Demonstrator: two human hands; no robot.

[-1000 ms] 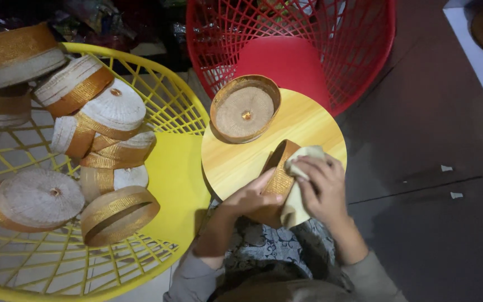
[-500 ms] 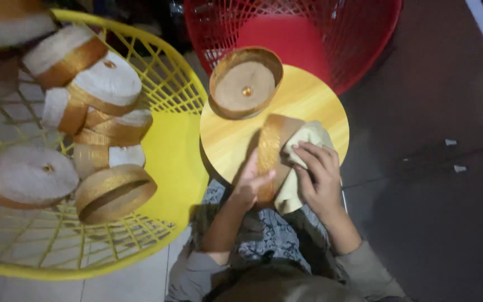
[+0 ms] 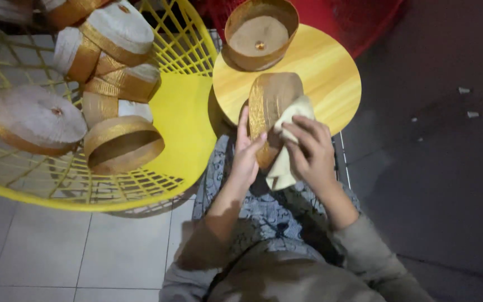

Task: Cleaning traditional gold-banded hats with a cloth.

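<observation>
Gold cap (image 3: 270,106) (lower edge hidden) between left hand (image 3: 247,154), cloth-holding right hand (image 3: 309,151).

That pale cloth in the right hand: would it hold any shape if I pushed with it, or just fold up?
The cloth probably folds: it bunches under the right hand and droops below it. It looks light and soft, draping against the gold round box the left hand steadies. It likely needs fingers pressing behind it.
</observation>
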